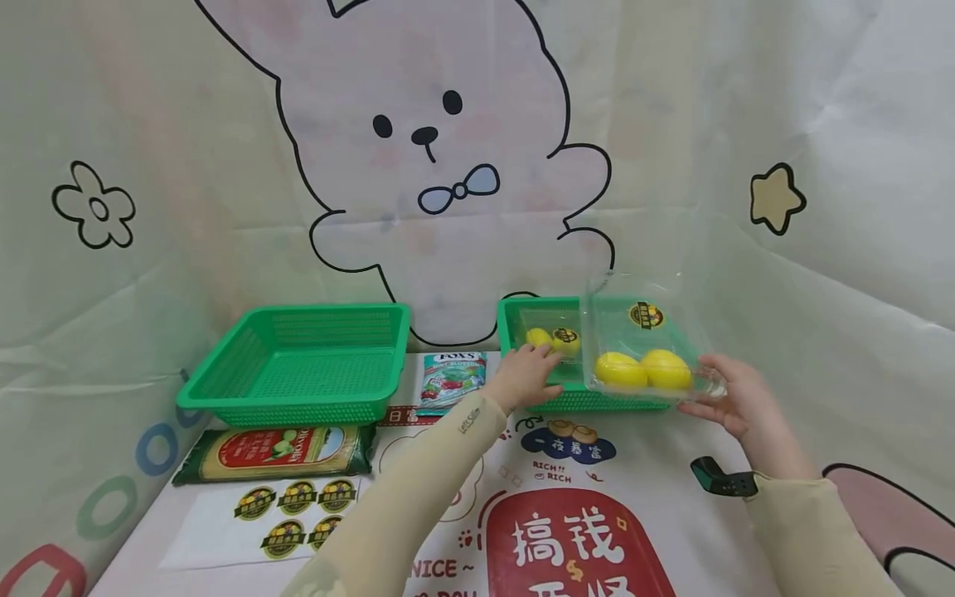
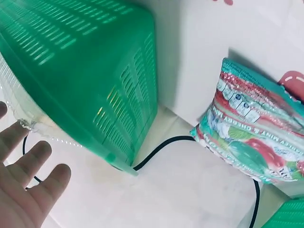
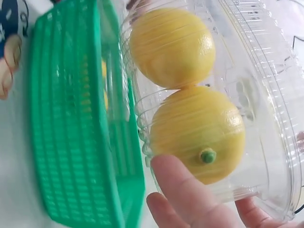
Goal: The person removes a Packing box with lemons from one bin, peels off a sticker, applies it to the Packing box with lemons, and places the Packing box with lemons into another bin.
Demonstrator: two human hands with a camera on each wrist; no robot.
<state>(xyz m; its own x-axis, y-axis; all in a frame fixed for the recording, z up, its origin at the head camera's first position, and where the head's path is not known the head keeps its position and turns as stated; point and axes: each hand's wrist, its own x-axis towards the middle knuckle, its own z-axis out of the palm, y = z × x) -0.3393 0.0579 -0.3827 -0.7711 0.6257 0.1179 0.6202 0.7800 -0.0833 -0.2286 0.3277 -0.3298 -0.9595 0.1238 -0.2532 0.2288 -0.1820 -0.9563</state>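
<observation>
In my right hand [image 1: 746, 406] I hold the corner of a clear plastic box [image 1: 634, 323]; it is tilted and raised over the front of the right green basket [image 1: 597, 400]. Two yellow lemons [image 3: 199, 135] lie inside that box, and a round dark sticker [image 1: 646, 315] is on its clear wall. Another clear box [image 1: 533, 319], also with lemons and a sticker, stands in the basket. My left hand [image 1: 528, 375] reaches over the basket's left rim with its fingers extended, the fingertips [image 2: 59, 173] close to this second box's edge. Whether they touch it is unclear.
A green basket [image 1: 328, 410] stands at the left, with a long packet [image 1: 276, 452] in front of it. Nearer is a white sheet [image 1: 209, 522] of round stickers. A teal candy bag [image 1: 452, 381] lies between the baskets. A black cord [image 2: 164, 142] runs behind.
</observation>
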